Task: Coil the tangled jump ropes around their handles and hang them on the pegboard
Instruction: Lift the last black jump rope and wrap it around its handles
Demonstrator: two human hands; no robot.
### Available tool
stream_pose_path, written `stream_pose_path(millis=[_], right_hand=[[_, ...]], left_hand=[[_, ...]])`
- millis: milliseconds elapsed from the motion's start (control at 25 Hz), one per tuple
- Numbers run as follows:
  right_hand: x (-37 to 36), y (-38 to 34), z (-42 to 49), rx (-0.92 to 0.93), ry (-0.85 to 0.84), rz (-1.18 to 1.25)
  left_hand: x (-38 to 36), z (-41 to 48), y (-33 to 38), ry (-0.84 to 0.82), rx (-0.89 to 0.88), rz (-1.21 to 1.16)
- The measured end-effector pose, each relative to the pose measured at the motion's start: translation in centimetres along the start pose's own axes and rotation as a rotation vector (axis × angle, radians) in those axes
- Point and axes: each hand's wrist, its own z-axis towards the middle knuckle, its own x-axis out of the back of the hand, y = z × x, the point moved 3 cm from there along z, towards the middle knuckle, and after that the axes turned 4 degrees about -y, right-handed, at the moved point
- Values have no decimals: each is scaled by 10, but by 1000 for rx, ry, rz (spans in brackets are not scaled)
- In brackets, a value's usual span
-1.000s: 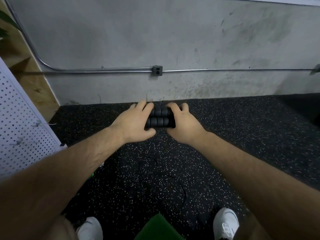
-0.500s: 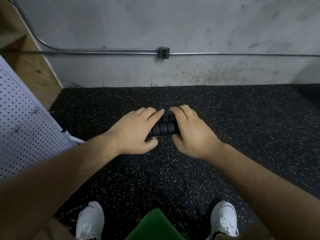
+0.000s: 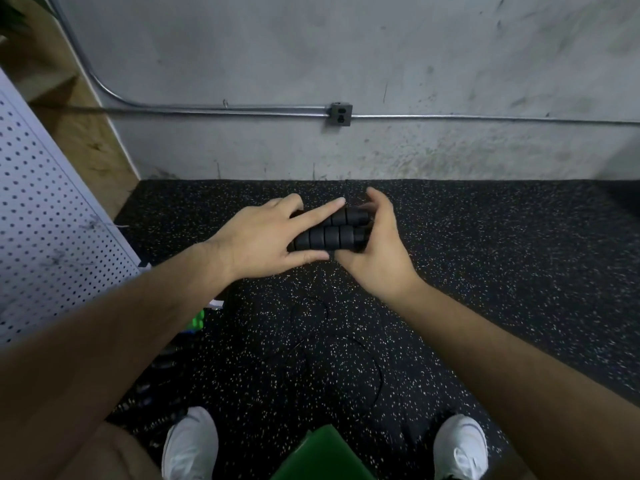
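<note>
Both hands have loosened since half a second ago. The left hand's (image 3: 256, 237) index finger (image 3: 322, 213) now lies straight across the two black ribbed handles (image 3: 325, 237) instead of curling over them. The right hand (image 3: 381, 258) has lifted its fingers off the top and come round to the ends.

The handles sit side by side at the centre of the frame, held up off the speckled floor (image 3: 502, 271). The left hand pinches the pair, with its thumb along the near side and its fingers over the far side. That probably keeps them parallel as one bundle to wind onto.

The right hand cups the right-hand ends. Its thumb is against the near handle and its fingers curve loosely round the far one, where the cord seems to leave. It looks placed to catch the rope (image 3: 326, 308) rather than to grip hard.

That thin black rope lies in loose loops on the floor below centre, between the hands and the white shoes. No turns are visible on the handles, so I judge that coiling has not begun.

The pegboard (image 3: 52, 220) leans at the left edge of the frame, well apart from the handles.
</note>
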Motion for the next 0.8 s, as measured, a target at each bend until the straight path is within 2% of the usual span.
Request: stream_pose_path(millis=[80,160,240,360,440,520,680,800], right_hand=[[-20,6,10,-118,-112,82],[-52,10,18,-209,-304,120],[-87,0,20,-233,-445,167],[-129,-33,23,-44,-479,246],[-144,-51,25,-8,-495,102],[-154,-52,28,-65,-564,-39],[-159,-49,29,-107,-509,234],[-132,-19,30,-114,-594,92]], left_hand=[[3,1,-5,-13,27,-16],[6,2,-8,-4,65,-29],[7,2,-9,7,90,-51],[5,1,-11,19,97,-102],[2,-1,-15,28,107,-138],[1,-4,-19,44,117,-169],[3,-11,-37,41,136,-166],[7,-18,-51,30,134,-126]])
